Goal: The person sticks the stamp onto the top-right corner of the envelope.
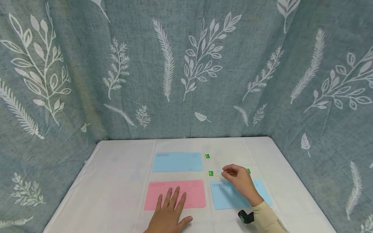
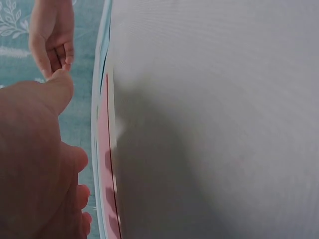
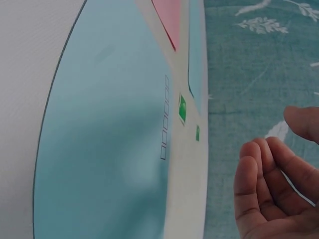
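Observation:
My left hand [image 1: 169, 213] rests with spread, straight fingers on the lower part of a pink envelope [image 1: 152, 192]. Over the far edge of the right blue envelope [image 1: 225, 195] hovers my right hand [image 1: 240, 181], its fingers loosely bent. In the right wrist view, a gap parts that hand's thumb from its fingers [image 3: 246, 174], and nothing shows between them. A small green stamp [image 1: 211, 173] lies left of the right hand, another stamp [image 1: 207, 156] farther back. A third stamp [image 1: 248, 170] is partly hidden behind the right hand.
A second blue envelope [image 1: 177, 162] lies behind the pink one. All rest on a white-covered table [image 1: 119, 181]. Beside the right sleeve is a black device [image 1: 245, 216]. A grey-green curtain [image 1: 131, 74] with white leaf prints surrounds the table's back and sides.

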`<control>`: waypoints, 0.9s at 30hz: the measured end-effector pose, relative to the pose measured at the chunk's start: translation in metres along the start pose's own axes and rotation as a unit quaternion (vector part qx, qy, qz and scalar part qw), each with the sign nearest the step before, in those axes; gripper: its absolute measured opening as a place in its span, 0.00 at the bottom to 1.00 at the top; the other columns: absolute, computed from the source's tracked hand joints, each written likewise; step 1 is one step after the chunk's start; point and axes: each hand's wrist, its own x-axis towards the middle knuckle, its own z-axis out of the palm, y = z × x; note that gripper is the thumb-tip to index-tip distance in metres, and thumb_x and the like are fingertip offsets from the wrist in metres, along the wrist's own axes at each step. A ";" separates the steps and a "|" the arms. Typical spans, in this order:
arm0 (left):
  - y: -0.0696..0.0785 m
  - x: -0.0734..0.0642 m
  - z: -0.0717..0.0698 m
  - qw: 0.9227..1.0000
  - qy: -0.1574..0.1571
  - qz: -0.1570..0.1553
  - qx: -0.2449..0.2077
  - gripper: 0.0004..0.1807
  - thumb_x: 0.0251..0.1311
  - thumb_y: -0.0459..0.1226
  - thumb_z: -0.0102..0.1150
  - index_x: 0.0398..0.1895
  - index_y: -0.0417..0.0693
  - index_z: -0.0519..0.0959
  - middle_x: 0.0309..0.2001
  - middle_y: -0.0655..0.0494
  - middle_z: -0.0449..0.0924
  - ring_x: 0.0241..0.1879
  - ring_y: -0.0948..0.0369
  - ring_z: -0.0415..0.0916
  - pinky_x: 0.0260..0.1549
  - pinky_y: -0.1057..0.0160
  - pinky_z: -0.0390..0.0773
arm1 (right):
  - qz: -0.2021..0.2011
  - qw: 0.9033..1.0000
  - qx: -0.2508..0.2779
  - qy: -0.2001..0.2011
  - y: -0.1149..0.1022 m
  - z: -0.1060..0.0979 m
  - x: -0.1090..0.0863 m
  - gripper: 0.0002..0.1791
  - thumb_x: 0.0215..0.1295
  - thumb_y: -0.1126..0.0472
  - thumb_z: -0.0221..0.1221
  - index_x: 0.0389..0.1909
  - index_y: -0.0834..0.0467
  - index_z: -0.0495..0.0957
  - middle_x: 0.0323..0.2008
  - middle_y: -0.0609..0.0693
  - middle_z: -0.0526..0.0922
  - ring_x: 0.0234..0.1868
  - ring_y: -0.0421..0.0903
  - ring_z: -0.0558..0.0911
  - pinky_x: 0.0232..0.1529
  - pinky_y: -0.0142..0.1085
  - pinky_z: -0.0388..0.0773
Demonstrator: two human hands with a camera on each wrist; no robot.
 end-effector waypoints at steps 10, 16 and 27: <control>0.002 0.002 0.001 1.000 0.000 0.006 0.002 0.48 0.75 0.69 0.48 0.85 0.46 0.65 0.85 0.40 0.54 0.83 0.36 0.49 0.74 0.26 0.47 | 0.000 1.000 -0.010 0.001 0.002 0.006 0.007 0.10 0.70 0.64 0.72 0.48 0.65 0.89 0.38 0.46 0.88 0.40 0.43 0.86 0.47 0.37 0.83; 0.003 0.004 0.001 1.000 -0.006 0.006 -0.003 0.49 0.75 0.70 0.48 0.84 0.45 0.66 0.85 0.40 0.55 0.83 0.37 0.50 0.75 0.26 0.47 | 0.003 1.000 -0.009 0.006 0.003 0.007 0.010 0.09 0.70 0.65 0.72 0.47 0.64 0.89 0.37 0.45 0.88 0.40 0.43 0.86 0.46 0.38 0.83; 0.000 0.002 0.008 1.000 -0.004 0.002 0.010 0.47 0.75 0.69 0.49 0.82 0.45 0.69 0.83 0.40 0.59 0.81 0.37 0.55 0.74 0.26 0.50 | 0.011 1.000 -0.024 0.002 0.009 0.018 0.015 0.08 0.70 0.63 0.72 0.45 0.61 0.90 0.37 0.44 0.89 0.39 0.43 0.86 0.47 0.43 0.83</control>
